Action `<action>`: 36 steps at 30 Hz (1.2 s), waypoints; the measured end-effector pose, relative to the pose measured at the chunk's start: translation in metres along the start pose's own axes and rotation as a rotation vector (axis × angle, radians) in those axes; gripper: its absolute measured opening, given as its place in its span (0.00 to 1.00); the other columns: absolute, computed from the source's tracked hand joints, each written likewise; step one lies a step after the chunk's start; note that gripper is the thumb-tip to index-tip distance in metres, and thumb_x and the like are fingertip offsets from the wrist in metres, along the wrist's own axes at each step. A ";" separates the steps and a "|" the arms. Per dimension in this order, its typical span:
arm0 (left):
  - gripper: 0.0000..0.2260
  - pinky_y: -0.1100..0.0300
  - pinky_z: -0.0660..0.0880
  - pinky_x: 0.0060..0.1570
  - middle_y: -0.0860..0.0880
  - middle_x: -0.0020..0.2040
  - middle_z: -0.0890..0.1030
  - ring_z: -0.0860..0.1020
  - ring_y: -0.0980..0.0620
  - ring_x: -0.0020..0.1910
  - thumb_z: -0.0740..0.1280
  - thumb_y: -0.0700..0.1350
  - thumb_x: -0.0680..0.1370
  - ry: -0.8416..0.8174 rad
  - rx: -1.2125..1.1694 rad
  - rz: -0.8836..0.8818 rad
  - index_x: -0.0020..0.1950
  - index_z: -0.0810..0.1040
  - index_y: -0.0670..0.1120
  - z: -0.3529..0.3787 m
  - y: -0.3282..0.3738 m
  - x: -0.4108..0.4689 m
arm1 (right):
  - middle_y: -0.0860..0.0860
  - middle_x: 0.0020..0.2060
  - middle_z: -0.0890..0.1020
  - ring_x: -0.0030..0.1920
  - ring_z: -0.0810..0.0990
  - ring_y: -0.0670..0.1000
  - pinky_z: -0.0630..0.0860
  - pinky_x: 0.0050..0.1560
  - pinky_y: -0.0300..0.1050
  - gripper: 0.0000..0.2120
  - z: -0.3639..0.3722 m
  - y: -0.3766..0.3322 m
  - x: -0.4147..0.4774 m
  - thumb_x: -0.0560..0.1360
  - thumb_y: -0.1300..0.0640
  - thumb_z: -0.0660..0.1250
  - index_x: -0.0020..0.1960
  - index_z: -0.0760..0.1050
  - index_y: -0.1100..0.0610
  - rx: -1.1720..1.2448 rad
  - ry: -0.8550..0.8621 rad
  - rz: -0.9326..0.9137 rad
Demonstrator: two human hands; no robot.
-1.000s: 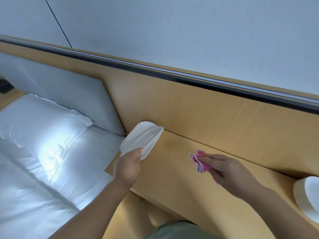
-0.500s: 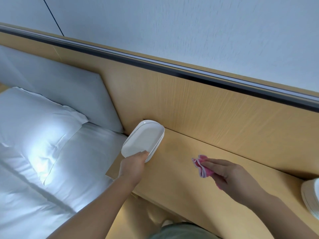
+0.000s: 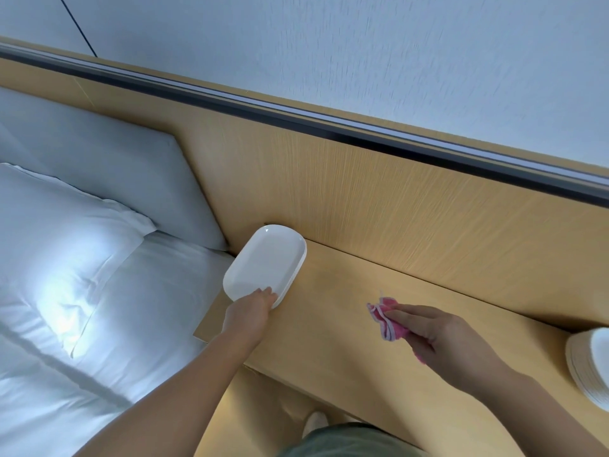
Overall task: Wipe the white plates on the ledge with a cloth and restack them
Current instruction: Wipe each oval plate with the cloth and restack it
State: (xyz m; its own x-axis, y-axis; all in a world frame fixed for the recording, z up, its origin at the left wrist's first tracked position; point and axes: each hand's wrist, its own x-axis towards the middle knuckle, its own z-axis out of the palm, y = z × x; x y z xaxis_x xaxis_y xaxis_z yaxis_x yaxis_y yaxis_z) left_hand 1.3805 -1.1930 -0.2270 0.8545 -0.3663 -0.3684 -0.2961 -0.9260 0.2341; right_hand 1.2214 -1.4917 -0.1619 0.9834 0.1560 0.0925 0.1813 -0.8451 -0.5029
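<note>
While the person stood facing a wooden ledge beside a bed, the left hand gripped the near end of a small stack of oval white plates, fingertips curled over the rim. That stack sat at the ledge's far left end, its far end close against the wooden back panel; I could not tell whether it lay fully flat on the wood. The right hand hovered over the middle of the ledge, well apart from the oval white plates, thumb and extended fingers pinching a crumpled pink cloth with a pale edge. At the ledge's right end, only partly in sight, stood a taller stack of white plates. To the left lay a bed with a white pillow and a grey padded headboard. A dark rail ran along the top of the panel beneath a pale wall. A green garment showed at the bottom edge
</note>
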 end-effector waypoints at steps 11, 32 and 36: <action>0.14 0.56 0.73 0.49 0.52 0.61 0.76 0.75 0.52 0.56 0.57 0.47 0.81 0.128 -0.054 0.164 0.65 0.72 0.47 0.001 0.060 0.007 | 0.42 0.62 0.80 0.61 0.79 0.44 0.71 0.58 0.31 0.21 -0.020 0.029 -0.046 0.73 0.60 0.67 0.65 0.77 0.50 0.035 0.066 0.108; 0.07 0.58 0.67 0.35 0.52 0.39 0.78 0.73 0.49 0.39 0.59 0.46 0.77 -0.079 -0.020 0.678 0.45 0.76 0.48 0.089 0.423 -0.010 | 0.41 0.62 0.79 0.67 0.74 0.42 0.77 0.59 0.49 0.15 -0.118 0.137 -0.291 0.79 0.57 0.62 0.64 0.78 0.54 -0.001 0.401 0.483; 0.13 0.57 0.65 0.34 0.50 0.35 0.75 0.72 0.47 0.36 0.56 0.52 0.81 -0.093 0.012 0.621 0.44 0.71 0.46 0.106 0.467 -0.013 | 0.40 0.59 0.80 0.67 0.74 0.42 0.76 0.60 0.46 0.15 -0.129 0.156 -0.320 0.79 0.58 0.62 0.64 0.78 0.54 0.002 0.406 0.476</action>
State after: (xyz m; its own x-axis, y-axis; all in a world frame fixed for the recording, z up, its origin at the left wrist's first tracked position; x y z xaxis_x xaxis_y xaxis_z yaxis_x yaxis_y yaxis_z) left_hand 1.1860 -1.6303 -0.2084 0.4814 -0.8419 -0.2438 -0.7305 -0.5391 0.4192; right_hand 0.9344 -1.7389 -0.1592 0.8780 -0.4448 0.1767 -0.2768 -0.7731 -0.5707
